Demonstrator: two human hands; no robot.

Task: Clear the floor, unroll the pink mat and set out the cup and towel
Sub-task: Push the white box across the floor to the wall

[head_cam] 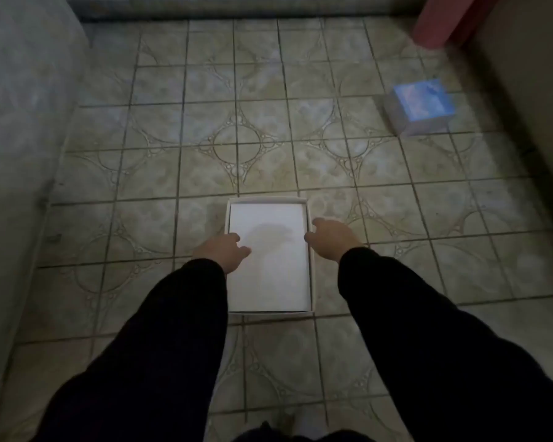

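Observation:
A shallow white box (270, 218) lies open on the tiled floor (205, 138) in front of me, empty inside. My left hand (222, 250) hovers at its left wall, fingers curled, partly over the inside. My right hand (331, 237) is at the right wall, fingers bent and apart. Neither hand clearly grips the box. A pink upright shape (441, 20), perhaps the rolled mat, stands at the far right corner. No cup or towel is in view.
A small blue and white box (420, 105) sits on the floor at the right, near a dark wall or door (530, 106). A grey covered piece of furniture (16, 138) runs along the left. A threshold (237, 8) crosses the far end.

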